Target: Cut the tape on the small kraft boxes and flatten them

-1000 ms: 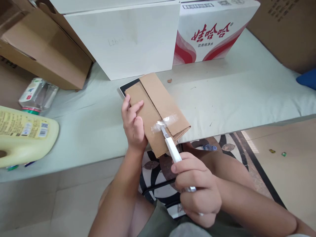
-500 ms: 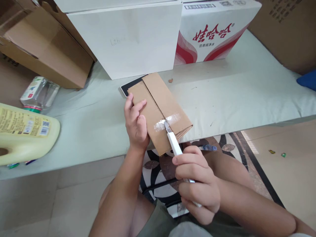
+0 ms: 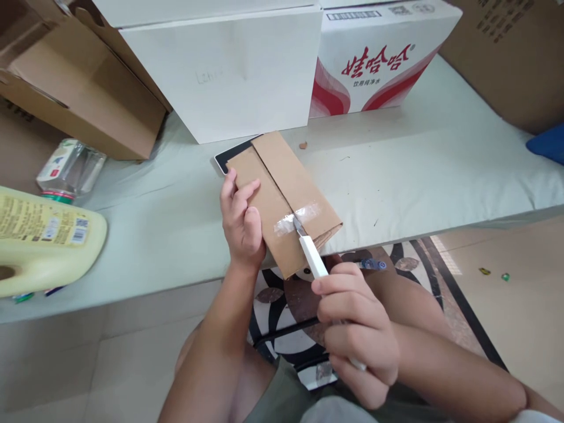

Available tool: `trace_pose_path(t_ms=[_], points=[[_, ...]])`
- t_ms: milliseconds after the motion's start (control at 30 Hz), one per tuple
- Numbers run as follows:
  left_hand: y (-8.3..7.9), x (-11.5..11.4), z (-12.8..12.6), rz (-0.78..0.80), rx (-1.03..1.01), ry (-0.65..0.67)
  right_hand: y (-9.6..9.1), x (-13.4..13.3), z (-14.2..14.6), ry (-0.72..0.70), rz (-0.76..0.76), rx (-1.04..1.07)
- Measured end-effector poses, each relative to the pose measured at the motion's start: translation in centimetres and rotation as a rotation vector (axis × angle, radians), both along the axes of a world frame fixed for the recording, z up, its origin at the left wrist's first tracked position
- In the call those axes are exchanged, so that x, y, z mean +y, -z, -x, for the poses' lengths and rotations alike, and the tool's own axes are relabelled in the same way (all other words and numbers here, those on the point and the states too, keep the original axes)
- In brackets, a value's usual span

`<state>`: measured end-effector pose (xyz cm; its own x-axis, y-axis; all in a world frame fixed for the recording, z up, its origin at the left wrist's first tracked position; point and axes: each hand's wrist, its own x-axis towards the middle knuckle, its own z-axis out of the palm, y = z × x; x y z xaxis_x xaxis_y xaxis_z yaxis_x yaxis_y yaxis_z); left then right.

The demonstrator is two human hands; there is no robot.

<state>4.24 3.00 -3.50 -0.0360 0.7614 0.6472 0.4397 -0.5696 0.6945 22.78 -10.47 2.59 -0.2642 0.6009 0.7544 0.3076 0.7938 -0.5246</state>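
Note:
A small flat cardboard box point(image 3: 291, 176) lies slanted near the front edge of the cloth-covered surface, its flaps meeting at a seam. Clear tape point(image 3: 284, 225) crosses that seam. My left hand point(image 3: 241, 220) grips the box along its left side, fingers curled over the top face. In my right hand point(image 3: 356, 329) is a white utility knife point(image 3: 314, 257), its blade tip touching the tape at the seam. Part of a dark tablet-like object with a white rim point(image 3: 223, 157) shows from behind the box; the rest is hidden.
Behind stand a white box point(image 3: 220, 82) and a white-and-red carton point(image 3: 379, 76). On the left are a brown carton point(image 3: 92, 82), a clear plastic bottle point(image 3: 73, 167) and a yellow jug point(image 3: 53, 247). Something blue point(image 3: 546, 145) lies at the right edge.
My right hand has shifted slightly right and down, and the knife's handle has turned a little. The blade stays at the tape. My left hand and the box hold nearly still.

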Motion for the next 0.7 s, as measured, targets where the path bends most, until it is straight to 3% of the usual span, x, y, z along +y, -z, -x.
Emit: trace_pose_path(t_ms=[167, 467, 700], points=[[0.1, 0.0, 0.0, 0.02, -0.001, -0.004, -0.2, -0.6, -0.1, 0.007, 0.009, -0.028], [0.1, 0.2, 0.2, 0.043, -0.008, -0.013, 1.0, 0.8, 0.2, 0.03, -0.033, -0.027], [0.0, 0.0, 0.2, 0.06, 0.005, -0.015, 0.0, -0.1, -0.2, 0.016, 0.011, -0.029]])
